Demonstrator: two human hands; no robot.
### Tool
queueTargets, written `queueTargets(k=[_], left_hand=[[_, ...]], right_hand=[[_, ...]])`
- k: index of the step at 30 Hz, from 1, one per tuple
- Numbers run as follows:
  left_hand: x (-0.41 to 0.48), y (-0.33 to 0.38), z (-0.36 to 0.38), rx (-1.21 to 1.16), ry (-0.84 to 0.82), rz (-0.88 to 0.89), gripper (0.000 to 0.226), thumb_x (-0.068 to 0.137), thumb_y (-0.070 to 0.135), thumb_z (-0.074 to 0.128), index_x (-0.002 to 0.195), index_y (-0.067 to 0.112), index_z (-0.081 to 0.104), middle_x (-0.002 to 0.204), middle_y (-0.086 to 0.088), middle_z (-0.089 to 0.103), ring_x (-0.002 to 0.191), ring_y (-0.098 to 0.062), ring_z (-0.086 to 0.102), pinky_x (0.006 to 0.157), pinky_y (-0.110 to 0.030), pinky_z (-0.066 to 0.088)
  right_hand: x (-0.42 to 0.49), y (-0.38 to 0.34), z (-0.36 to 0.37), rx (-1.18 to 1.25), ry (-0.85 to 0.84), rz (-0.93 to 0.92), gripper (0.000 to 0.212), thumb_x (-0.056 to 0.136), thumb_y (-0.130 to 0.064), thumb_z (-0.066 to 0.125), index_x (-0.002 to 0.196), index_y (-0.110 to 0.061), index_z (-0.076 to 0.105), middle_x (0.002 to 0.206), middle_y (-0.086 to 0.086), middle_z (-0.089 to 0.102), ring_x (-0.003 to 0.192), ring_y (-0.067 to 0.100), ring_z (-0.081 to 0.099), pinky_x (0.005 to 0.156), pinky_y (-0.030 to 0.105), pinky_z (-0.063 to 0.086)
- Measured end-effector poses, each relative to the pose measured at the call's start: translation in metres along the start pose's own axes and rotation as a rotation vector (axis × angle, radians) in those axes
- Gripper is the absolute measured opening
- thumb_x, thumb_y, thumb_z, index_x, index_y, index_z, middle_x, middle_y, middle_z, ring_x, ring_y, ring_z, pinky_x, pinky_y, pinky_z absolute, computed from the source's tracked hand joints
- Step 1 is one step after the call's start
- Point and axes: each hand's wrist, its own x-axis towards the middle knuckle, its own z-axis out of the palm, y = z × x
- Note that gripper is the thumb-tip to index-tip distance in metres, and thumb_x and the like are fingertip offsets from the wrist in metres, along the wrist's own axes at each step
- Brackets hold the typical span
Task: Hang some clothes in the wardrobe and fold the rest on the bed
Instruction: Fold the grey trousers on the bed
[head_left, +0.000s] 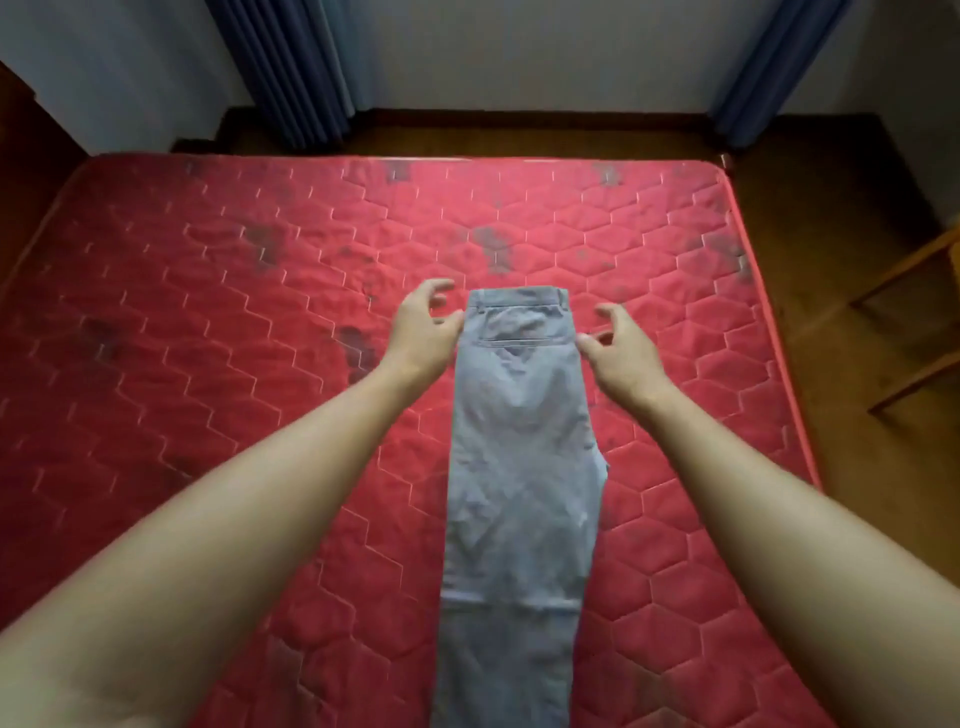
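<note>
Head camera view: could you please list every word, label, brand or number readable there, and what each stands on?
None: no word, label, brand or number can be read anywhere in this view.
The grey trousers show a plain waistband and back pocket, no legible tag.
The red quilted mattress bears only stitching and dark stains.
The blue curtains are plain.

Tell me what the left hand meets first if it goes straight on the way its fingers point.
Probably the trousers: the left hand sits beside their waistband, fingers curved inward toward it. Its height above the mattress is unclear, so it might instead pass over them.
</note>
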Motion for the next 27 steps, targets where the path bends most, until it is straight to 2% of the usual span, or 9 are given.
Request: queueTargets(k=[2, 7, 11, 12, 16, 19, 22, 25, 27], left_hand=[[-0.035, -0.069, 0.025, 0.091, -0.066, -0.094, 0.038, 0.091, 0.006, 0.063, 0.129, 0.008, 0.062, 0.124, -0.013, 0.063, 0.108, -0.023, 0.063, 0.093, -0.029, 0.048], [-0.158, -0.244, 0.071, 0.265, -0.372, -0.508, 0.046, 0.091, 0.017, 0.071, 0.134, 0.009, 0.058, 0.126, -0.016, 0.062, 0.116, -0.028, 0.059, 0.103, -0.036, 0.045], [-0.250, -0.328, 0.093, 0.237, -0.466, -0.725, 0.055, 0.089, 0.017, 0.074, 0.138, 0.007, 0.052, 0.128, -0.016, 0.060, 0.117, -0.025, 0.058, 0.102, -0.032, 0.045], [-0.271, -0.342, 0.098, 0.208, -0.469, -0.763, 0.054, 0.089, 0.013, 0.074, 0.137, 0.007, 0.052, 0.126, -0.014, 0.061, 0.115, -0.023, 0.058, 0.100, -0.029, 0.046], [-0.335, -0.374, 0.115, 0.012, -0.418, -0.940, 0.038, 0.088, -0.002, 0.069, 0.122, 0.002, 0.055, 0.095, -0.010, 0.065, 0.081, -0.017, 0.064, 0.066, -0.024, 0.054], [-0.364, -0.382, 0.120, -0.042, -0.374, -0.979, 0.025, 0.088, -0.001, 0.067, 0.112, 0.005, 0.061, 0.095, -0.007, 0.070, 0.077, -0.015, 0.067, 0.059, -0.021, 0.053], [-0.390, -0.388, 0.115, -0.013, -0.438, -0.939, 0.023, 0.088, 0.001, 0.063, 0.108, 0.012, 0.067, 0.102, -0.002, 0.073, 0.092, -0.018, 0.071, 0.079, -0.031, 0.059], [-0.421, -0.397, 0.108, -0.025, -0.492, -0.879, 0.031, 0.092, -0.002, 0.057, 0.118, 0.015, 0.060, 0.111, -0.005, 0.071, 0.101, -0.021, 0.069, 0.092, -0.042, 0.058], [-0.443, -0.403, 0.105, -0.083, -0.469, -0.837, 0.037, 0.095, -0.004, 0.052, 0.125, 0.018, 0.050, 0.109, -0.010, 0.070, 0.098, -0.025, 0.070, 0.088, -0.044, 0.059]], right_hand=[[-0.033, 0.058, 0.045, -0.022, -0.057, 0.090, 0.043, 0.093, -0.025, 0.061, 0.135, -0.018, 0.055, 0.098, -0.002, 0.066, 0.104, 0.027, 0.065, 0.082, 0.029, 0.042], [-0.151, 0.214, 0.147, -0.069, -0.354, 0.443, 0.046, 0.095, -0.024, 0.065, 0.136, -0.007, 0.052, 0.125, 0.016, 0.066, 0.115, 0.032, 0.062, 0.096, 0.035, 0.046], [-0.225, 0.297, 0.198, -0.002, -0.418, 0.673, 0.046, 0.093, -0.026, 0.070, 0.130, -0.006, 0.051, 0.120, 0.011, 0.066, 0.109, 0.028, 0.063, 0.086, 0.030, 0.044], [-0.240, 0.310, 0.209, 0.026, -0.424, 0.718, 0.046, 0.092, -0.024, 0.072, 0.128, -0.005, 0.051, 0.115, 0.010, 0.067, 0.105, 0.027, 0.063, 0.086, 0.030, 0.044], [-0.284, 0.345, 0.242, 0.129, -0.313, 0.850, 0.036, 0.085, -0.015, 0.079, 0.111, -0.007, 0.055, 0.101, 0.014, 0.069, 0.093, 0.029, 0.067, 0.089, 0.043, 0.054], [-0.307, 0.358, 0.253, 0.189, -0.263, 0.959, 0.035, 0.083, -0.016, 0.080, 0.106, -0.015, 0.053, 0.098, 0.009, 0.066, 0.087, 0.025, 0.065, 0.086, 0.048, 0.057], [-0.336, 0.362, 0.257, 0.121, -0.311, 0.906, 0.021, 0.084, -0.014, 0.078, 0.092, -0.015, 0.059, 0.095, 0.010, 0.068, 0.076, 0.022, 0.062, 0.071, 0.039, 0.054], [-0.369, 0.363, 0.258, -0.083, -0.320, 0.709, 0.027, 0.085, -0.017, 0.075, 0.107, -0.012, 0.063, 0.106, 0.012, 0.069, 0.095, 0.030, 0.066, 0.087, 0.042, 0.052], [-0.390, 0.360, 0.259, -0.043, -0.214, 0.649, 0.038, 0.085, -0.014, 0.073, 0.119, -0.015, 0.056, 0.107, 0.009, 0.068, 0.097, 0.029, 0.065, 0.090, 0.043, 0.051]])
